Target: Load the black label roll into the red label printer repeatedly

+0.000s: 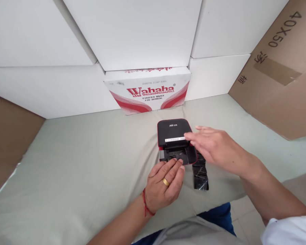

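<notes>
A small black device with a red rim (173, 131) lies on the pale green cloth. Its near part is open, showing a dark tray-like cavity (180, 154). A white label strip crosses its lid. My left hand (164, 185), with a gold ring and a red wrist cord, rests at the device's near edge, fingers extended and together, touching the open part. My right hand (214, 146) hovers flat over the device's right side, fingers stretched toward the label strip. A black glossy plastic strip (201, 173) lies on the cloth just below my right hand.
A white "Wahaba" water carton (148, 90) stands behind the device, with plain white boxes (132, 34) stacked around it. Brown cardboard boxes flank the surface at the right (277, 78) and left (7, 136). The cloth-covered surface (79, 170) ends near my lap.
</notes>
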Demonstrator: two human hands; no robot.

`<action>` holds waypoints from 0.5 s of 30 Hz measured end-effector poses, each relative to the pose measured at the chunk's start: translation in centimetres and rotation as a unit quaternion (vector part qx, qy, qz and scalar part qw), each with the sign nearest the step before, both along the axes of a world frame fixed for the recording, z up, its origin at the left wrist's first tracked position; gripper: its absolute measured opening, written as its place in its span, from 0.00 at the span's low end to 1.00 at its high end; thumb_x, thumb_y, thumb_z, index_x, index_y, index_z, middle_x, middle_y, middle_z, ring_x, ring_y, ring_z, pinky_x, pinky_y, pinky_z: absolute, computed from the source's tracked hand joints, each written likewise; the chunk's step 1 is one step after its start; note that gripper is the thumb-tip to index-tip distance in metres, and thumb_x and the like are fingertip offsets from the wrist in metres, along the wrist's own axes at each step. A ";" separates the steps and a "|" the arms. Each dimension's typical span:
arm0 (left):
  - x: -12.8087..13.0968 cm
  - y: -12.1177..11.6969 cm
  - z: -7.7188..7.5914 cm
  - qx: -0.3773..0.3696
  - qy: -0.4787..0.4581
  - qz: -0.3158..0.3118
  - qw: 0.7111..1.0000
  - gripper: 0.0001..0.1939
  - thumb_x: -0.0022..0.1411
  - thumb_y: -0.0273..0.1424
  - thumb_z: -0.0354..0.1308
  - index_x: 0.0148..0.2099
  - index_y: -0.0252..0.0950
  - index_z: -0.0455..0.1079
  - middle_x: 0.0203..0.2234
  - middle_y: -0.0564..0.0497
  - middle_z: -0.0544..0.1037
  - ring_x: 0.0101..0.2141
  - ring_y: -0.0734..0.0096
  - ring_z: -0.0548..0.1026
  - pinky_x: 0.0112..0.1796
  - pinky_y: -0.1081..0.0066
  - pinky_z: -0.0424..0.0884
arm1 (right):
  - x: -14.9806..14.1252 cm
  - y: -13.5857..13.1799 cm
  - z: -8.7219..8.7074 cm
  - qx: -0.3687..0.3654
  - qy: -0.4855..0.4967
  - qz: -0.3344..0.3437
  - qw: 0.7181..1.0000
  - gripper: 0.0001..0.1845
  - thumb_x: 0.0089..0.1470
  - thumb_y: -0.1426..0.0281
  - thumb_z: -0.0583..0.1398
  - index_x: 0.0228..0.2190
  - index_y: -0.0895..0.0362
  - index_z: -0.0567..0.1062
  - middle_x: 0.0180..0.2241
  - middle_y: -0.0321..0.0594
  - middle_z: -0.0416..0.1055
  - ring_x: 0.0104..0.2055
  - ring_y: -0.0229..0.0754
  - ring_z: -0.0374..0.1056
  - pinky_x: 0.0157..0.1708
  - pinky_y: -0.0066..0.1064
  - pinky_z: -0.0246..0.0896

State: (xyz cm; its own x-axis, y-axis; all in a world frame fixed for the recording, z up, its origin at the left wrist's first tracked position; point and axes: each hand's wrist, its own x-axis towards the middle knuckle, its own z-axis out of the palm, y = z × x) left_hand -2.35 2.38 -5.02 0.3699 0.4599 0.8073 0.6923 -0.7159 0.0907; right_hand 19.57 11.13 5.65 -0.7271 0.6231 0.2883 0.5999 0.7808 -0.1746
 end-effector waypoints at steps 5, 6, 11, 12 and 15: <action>-0.1 0.2 0.1 -0.001 -0.004 -0.004 1.000 0.17 0.68 0.21 0.58 0.58 0.35 0.72 0.44 0.43 0.89 0.47 0.63 0.87 0.55 0.63 0.73 | -1.4 -0.8 0.8 -0.080 -0.176 -0.012 0.981 0.15 0.64 0.82 0.55 0.44 0.62 0.81 0.35 0.50 0.84 0.42 0.49 0.82 0.57 0.42 0.74; -0.1 0.3 0.1 0.000 -0.005 -0.004 1.000 0.18 0.68 0.20 0.57 0.58 0.34 0.72 0.43 0.43 0.89 0.47 0.64 0.87 0.54 0.63 0.74 | -1.7 -0.8 1.1 -0.093 -0.203 -0.020 0.975 0.15 0.64 0.82 0.55 0.42 0.61 0.80 0.34 0.50 0.83 0.42 0.50 0.81 0.51 0.41 0.75; -0.7 0.5 -0.3 -0.046 -0.092 -0.056 0.993 0.31 0.66 0.17 0.57 0.69 0.34 0.64 0.47 0.40 0.87 0.49 0.62 0.86 0.49 0.63 0.78 | -1.9 -1.0 1.0 -0.096 -0.214 -0.039 0.971 0.13 0.63 0.81 0.56 0.40 0.58 0.79 0.34 0.47 0.82 0.38 0.50 0.79 0.36 0.37 0.70; -1.0 0.6 -0.4 -0.070 -0.143 -0.063 0.985 0.34 0.65 0.16 0.57 0.72 0.36 0.61 0.50 0.40 0.86 0.50 0.63 0.85 0.49 0.62 0.79 | -1.7 -1.1 0.5 -0.085 -0.186 -0.049 0.978 0.13 0.65 0.80 0.55 0.41 0.58 0.79 0.34 0.46 0.82 0.38 0.49 0.79 0.36 0.36 0.70; -2.2 1.4 -0.5 -0.151 -0.338 -0.020 0.929 0.35 0.65 0.19 0.62 0.71 0.47 0.62 0.59 0.44 0.78 0.54 0.65 0.81 0.55 0.62 0.77 | -1.3 -1.6 -1.6 -0.027 -0.071 -0.062 0.995 0.15 0.69 0.79 0.54 0.46 0.59 0.81 0.38 0.45 0.84 0.40 0.46 0.79 0.43 0.36 0.72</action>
